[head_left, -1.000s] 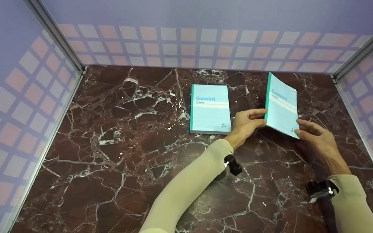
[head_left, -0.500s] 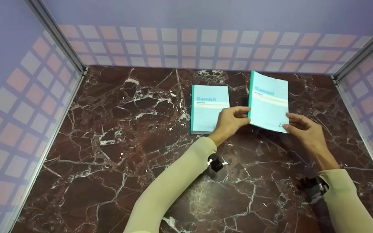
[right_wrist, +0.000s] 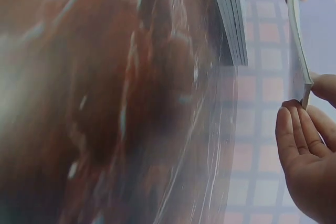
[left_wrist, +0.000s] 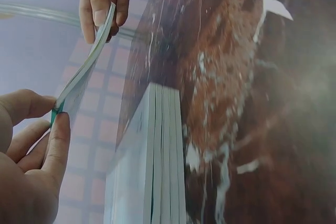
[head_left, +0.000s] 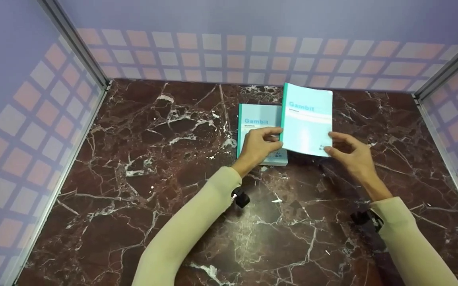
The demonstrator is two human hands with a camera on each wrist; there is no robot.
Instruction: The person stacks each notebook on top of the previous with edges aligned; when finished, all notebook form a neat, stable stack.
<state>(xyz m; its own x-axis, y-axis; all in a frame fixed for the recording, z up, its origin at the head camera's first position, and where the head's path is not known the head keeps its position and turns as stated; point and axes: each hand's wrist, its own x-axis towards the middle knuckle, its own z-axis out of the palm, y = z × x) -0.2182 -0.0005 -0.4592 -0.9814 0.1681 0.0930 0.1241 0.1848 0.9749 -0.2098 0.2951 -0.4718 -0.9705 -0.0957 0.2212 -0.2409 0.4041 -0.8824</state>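
A light-blue notebook (head_left: 307,119) with a green spine and "Gambit" on its cover is held up between both hands. My left hand (head_left: 257,145) pinches its spine edge near the lower corner. On the opposite edge, my right hand (head_left: 352,155) pinches the lower right part between thumb and fingers. Below and to the left lies a stack of matching notebooks (head_left: 260,115), partly covered by the left hand and the raised notebook. The left wrist view shows several layers in that stack (left_wrist: 165,156), with the held notebook (left_wrist: 86,66) bent slightly and apart from it.
A dark red marbled tabletop (head_left: 181,167) carries the stack. Pale purple panels with pink and white squares stand behind (head_left: 213,51) and at both sides. Black wrist cameras (head_left: 241,197) are strapped on each sleeve.
Both hands have carried the notebook leftward, from the right of the stack to partly over it in the head view. Its cover has turned more toward the head camera. The stack stays put.
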